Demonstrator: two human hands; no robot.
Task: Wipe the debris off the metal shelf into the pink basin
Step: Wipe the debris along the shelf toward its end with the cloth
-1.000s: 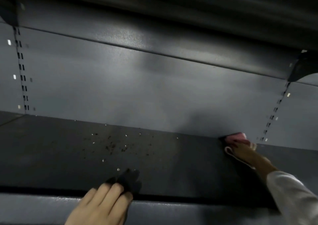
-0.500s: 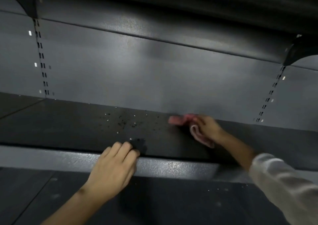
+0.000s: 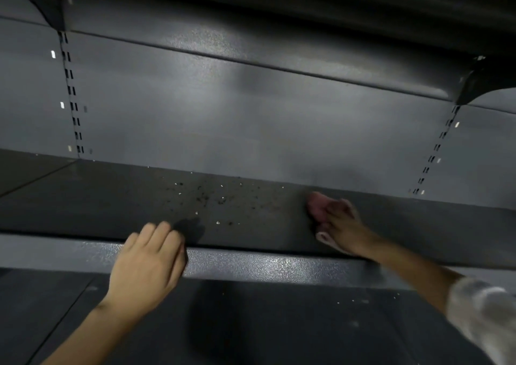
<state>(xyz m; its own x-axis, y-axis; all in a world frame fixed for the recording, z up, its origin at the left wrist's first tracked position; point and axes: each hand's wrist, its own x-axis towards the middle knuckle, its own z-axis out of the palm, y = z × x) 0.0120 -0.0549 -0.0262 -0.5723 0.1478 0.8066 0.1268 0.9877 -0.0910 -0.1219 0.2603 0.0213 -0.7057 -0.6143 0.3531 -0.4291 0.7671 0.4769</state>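
Observation:
A dark grey metal shelf (image 3: pixel 97 205) runs across the view. Small black and white debris (image 3: pixel 209 197) lies scattered on its middle. My right hand (image 3: pixel 343 225) presses a pink cloth (image 3: pixel 317 205) flat on the shelf, just right of the debris. My left hand (image 3: pixel 148 264) rests on the shelf's front lip (image 3: pixel 265 264), fingers curled over its edge, left of and below the debris. No pink basin is in view.
A lower shelf (image 3: pixel 251 322) lies below the lip, with a few white crumbs at the right. The grey back panel (image 3: pixel 251 130) stands behind, with slotted uprights at both sides. An upper shelf overhangs at the top.
My right hand has swept the pink cloth leftwards along the shelf from the far right to near the debris. My left hand has stayed on the front lip.

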